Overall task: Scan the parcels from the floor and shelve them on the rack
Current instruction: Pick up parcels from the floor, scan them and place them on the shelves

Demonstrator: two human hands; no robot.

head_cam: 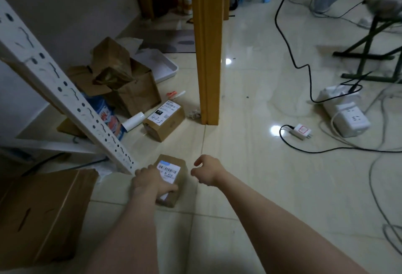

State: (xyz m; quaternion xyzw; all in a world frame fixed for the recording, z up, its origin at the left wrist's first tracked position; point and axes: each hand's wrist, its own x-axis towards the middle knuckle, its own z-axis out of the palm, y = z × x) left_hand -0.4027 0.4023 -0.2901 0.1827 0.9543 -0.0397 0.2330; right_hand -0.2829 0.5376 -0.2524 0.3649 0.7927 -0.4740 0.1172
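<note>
Below, glossy tile floor [256, 186]; left grip [150, 181] clasps parcel [173, 170]; right grip [207, 170] loosely curled, empty.

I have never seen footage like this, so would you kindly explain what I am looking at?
There is no machine: this single picture comes from a camera worn on a person's head, looking down at their bare arms. The left hand grips a small labelled parcel on the tiled floor; the right hand hovers beside it, loosely curled, holding nothing. A second parcel, also labelled, lies farther off, near the white rack upright. A large cardboard box sits at the left, a white power strip at the right.
</note>
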